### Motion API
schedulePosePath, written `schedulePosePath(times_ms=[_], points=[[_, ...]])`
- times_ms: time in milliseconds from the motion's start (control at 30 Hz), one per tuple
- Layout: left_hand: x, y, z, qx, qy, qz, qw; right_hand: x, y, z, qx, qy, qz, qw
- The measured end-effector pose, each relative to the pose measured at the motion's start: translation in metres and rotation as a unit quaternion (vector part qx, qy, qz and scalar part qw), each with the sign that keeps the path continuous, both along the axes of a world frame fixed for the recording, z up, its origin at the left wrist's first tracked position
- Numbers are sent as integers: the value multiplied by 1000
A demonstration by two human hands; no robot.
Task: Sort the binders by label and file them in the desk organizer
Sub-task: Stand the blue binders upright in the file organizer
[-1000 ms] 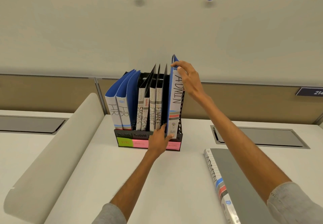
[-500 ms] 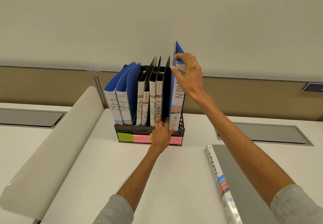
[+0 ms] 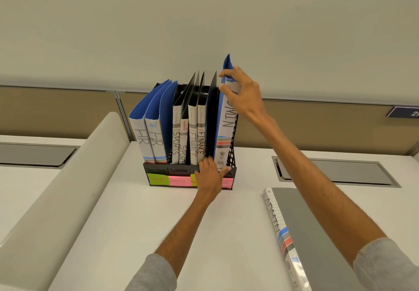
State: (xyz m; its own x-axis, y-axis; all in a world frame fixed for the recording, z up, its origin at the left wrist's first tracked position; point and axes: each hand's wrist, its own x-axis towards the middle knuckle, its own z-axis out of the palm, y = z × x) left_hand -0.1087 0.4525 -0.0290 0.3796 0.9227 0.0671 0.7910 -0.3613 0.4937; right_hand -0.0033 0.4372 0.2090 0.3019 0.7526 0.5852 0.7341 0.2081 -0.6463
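A black desk organizer (image 3: 158,169) stands on the white desk, with coloured sticky labels on its front. It holds two blue HR binders (image 3: 148,129), two black SPORTS binders (image 3: 176,136) and two black FINANCE binders (image 3: 197,136). A blue ADMIN binder (image 3: 224,141) stands in the rightmost slot. My right hand (image 3: 243,93) pinches the top of that binder. My left hand (image 3: 209,177) rests on the organizer's front rim at the foot of the same binder. A second ADMIN binder (image 3: 303,227), grey, lies flat on the desk at the right.
A curved white divider (image 3: 56,195) runs along the left of the desk. Grey cable hatches are set into the desk at the left (image 3: 34,154) and right (image 3: 335,172). A beige partition and a pale wall stand behind the organizer.
My right hand slid up from the binder's spine to its top corner, and the blue ADMIN binder now stands straighter in the slot. My left hand stayed at the organizer's front.
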Motion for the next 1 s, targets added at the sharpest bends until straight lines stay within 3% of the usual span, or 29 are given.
schedulePosePath(times_ms=[133, 267, 433, 633, 833, 1000], points=[[-1, 4, -2, 3, 35, -12, 999, 9, -2, 16, -123, 49, 58, 989], [-1, 8, -3, -17, 18, -14, 1000, 14, -3, 27, -176, 89, 99, 975], [2, 9, -1, -19, 18, 0, 1000, 11, 0, 21, -155, 63, 82, 983], [8, 6, 2, 2, 85, 26, 996, 11, -3, 19, -142, 70, 80, 984], [12, 5, 1, 1, 39, 41, 998, 14, -10, 17, -116, 66, 72, 988], [16, 4, 2, -9, 90, 30, 995, 6, -13, 4, -105, 32, 98, 989]])
